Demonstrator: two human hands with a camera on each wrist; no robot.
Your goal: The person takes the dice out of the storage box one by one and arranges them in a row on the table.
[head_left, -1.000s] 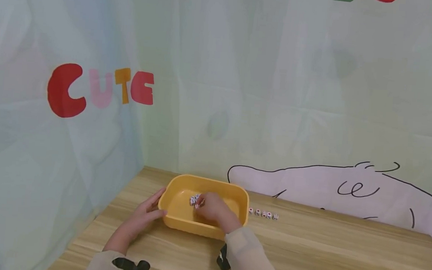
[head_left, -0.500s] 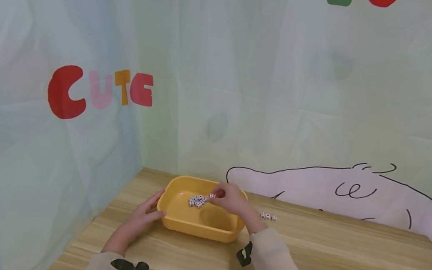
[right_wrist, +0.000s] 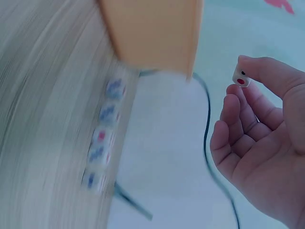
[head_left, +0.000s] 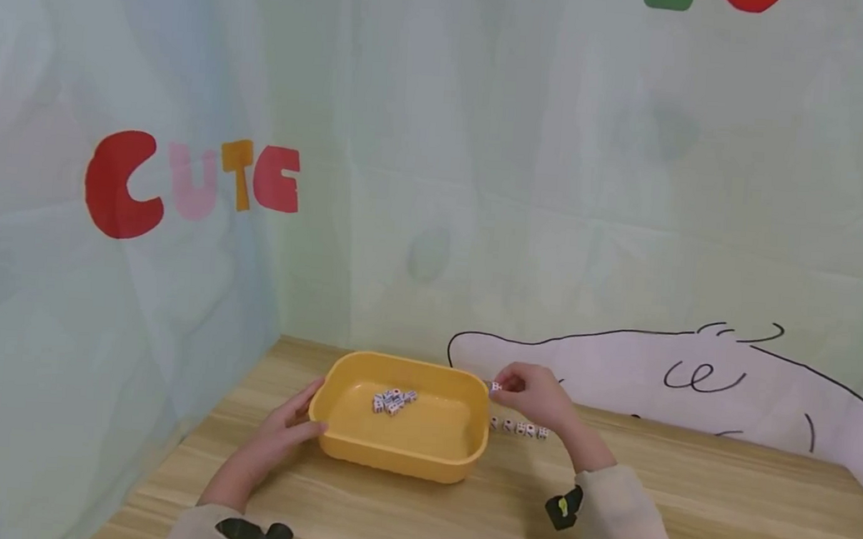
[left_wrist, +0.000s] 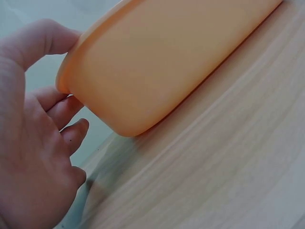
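A yellow plastic tub (head_left: 403,462) stands on the wooden table, with a small pile of white dice (head_left: 395,400) inside, left of its middle. My left hand (head_left: 277,438) holds the tub's left end; in the left wrist view the thumb lies at the rim and the other fingers bend beneath it. Past the tub's right rim, my right hand (head_left: 541,397) pinches one die (right_wrist: 241,78) between thumb and fingertips, raised above the table. Below that hand, a row of several dice (head_left: 520,428) lies on the table just right of the tub.
A printed cloth backdrop (head_left: 557,186) hangs behind and to the left, meeting the table's far and left edges. Bare wood (head_left: 384,521) extends in front of the tub. Black camera mounts (head_left: 563,508) sit at both wrists.
My right hand has picked a die from the pile, lifted it out of the tub and carried it right, past the rim. My left hand stays at the tub's end.
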